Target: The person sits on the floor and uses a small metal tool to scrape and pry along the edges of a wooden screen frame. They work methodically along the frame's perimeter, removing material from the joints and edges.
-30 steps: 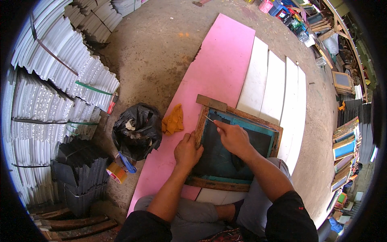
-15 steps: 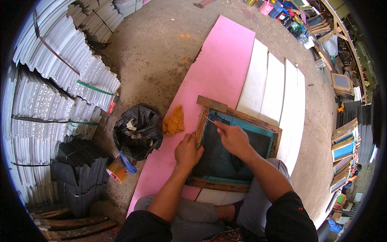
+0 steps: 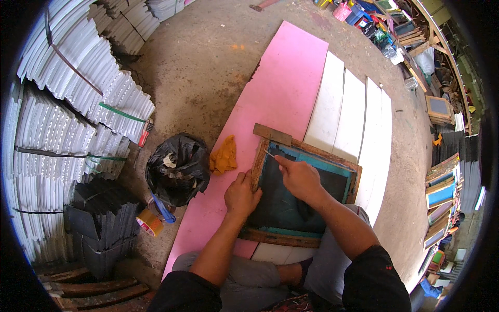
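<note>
A wooden screen-printing frame (image 3: 298,238) lies tilted across my lap and the boards. Its dark mesh (image 3: 278,195) has a teal border, and a short wooden strip (image 3: 272,133) crosses its far left corner. My left hand (image 3: 242,196) grips the frame's left side, fingers closed around the wood. Over the mesh, my right hand (image 3: 301,178) is closed on a thin tool with a metal shaft (image 3: 269,154). The tool's tip points at the inner edge near the far left corner; its handle is hidden in my fist.
Pink board (image 3: 283,78) and white boards (image 3: 332,106) lie beneath. Left of them are an orange cloth (image 3: 223,155), a black plastic bag (image 3: 189,174), tape rolls (image 3: 149,223), a red-handled tool (image 3: 146,132) and bundled sheet stacks (image 3: 52,125). More frames (image 3: 442,195) stand at right.
Almost nothing differs. My right hand and the thin tool have shifted very slightly at the frame's far left corner, while my left hand keeps its grip.
</note>
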